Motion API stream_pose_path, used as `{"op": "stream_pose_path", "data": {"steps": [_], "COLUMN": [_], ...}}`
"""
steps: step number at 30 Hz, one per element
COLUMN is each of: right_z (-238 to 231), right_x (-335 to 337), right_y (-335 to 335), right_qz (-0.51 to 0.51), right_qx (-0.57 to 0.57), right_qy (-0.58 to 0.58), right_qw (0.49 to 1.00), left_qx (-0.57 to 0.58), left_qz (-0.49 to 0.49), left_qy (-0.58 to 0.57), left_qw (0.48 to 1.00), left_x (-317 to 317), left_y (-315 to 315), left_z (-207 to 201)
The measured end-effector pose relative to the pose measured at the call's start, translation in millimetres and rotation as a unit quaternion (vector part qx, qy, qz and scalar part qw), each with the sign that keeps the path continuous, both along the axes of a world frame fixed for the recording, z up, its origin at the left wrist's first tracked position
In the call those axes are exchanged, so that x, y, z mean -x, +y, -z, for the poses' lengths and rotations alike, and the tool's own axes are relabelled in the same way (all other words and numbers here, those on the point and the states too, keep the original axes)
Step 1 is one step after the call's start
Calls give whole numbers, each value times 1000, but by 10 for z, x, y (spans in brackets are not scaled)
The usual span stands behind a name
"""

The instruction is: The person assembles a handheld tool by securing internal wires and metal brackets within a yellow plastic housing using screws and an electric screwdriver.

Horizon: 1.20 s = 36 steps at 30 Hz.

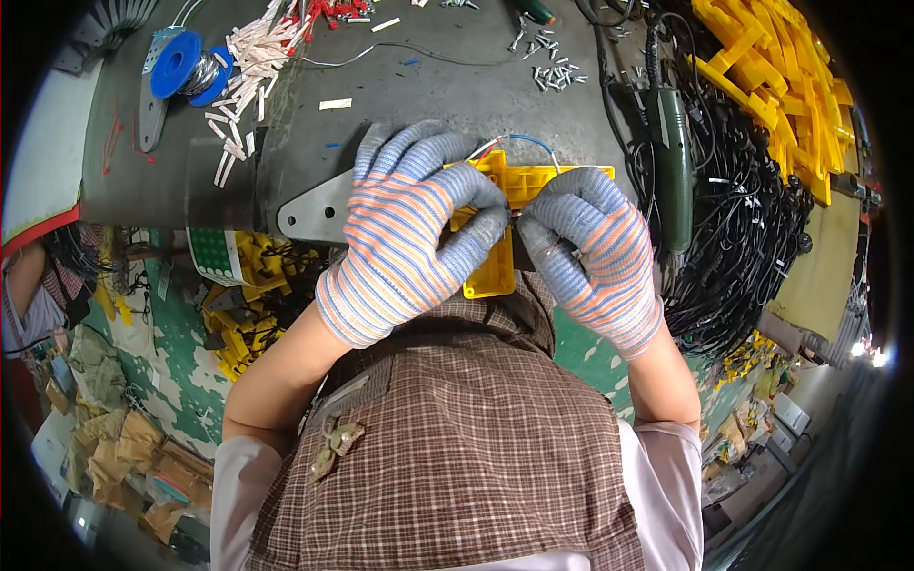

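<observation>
Striped knit gloves cover both my hands. My left hand (400, 224) is closed in a pinch over a yellow plastic housing (491, 276), its thumb and forefinger tips together. Just right of it my right hand (600, 252) pinches too, the fingertips of both hands nearly meeting. Whatever lies between the fingertips is too small and covered to make out. A thin blue wire (528, 139) arcs above the housing toward my right fingers, with a red and white wire (486, 149) beside my left fingers. Part of the housing is hidden under my hands.
A flat grey metal plate (309, 211) lies left of the housing. Further back are a blue solder spool (179, 67), white sleeve pieces (249, 57) and several screws (557, 76). On the right lie a dark green tool (675, 171), black cables (733, 257) and piled yellow parts (776, 76).
</observation>
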State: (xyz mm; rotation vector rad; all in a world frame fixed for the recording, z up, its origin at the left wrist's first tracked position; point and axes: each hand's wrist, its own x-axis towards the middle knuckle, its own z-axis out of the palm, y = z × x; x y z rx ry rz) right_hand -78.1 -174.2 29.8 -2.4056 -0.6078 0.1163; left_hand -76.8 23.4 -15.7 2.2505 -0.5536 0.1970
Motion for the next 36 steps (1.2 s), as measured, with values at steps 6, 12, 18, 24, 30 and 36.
{"op": "stream_pose_path", "data": {"steps": [6, 12, 18, 24, 30, 36], "right_z": [-2, 49, 68, 121, 129, 150], "right_x": [18, 0, -28, -9, 18, 49], "right_y": [0, -19, 6, -38, -44, 75], "right_qz": [41, 5, -24, -37, -24, 39], "right_qx": [-72, -129, -51, -28, -20, -158], "right_qy": [18, 16, 1, -64, -31, -43], "right_qw": [996, 992, 998, 997, 999, 986], "left_qx": [-3, 17, 9, 25, -24, -40], "left_qz": [5, 9, 9, 16, -18, -116], "left_qy": [0, 7, 20, 70, -7, -135], "left_qw": [1000, 1000, 1000, 997, 1000, 983], "left_x": [-10, -12, -1, 13, 41, 155], "left_y": [7, 19, 38, 25, -40, -108], "left_z": [-17, 24, -5, -39, -138, -61]}}
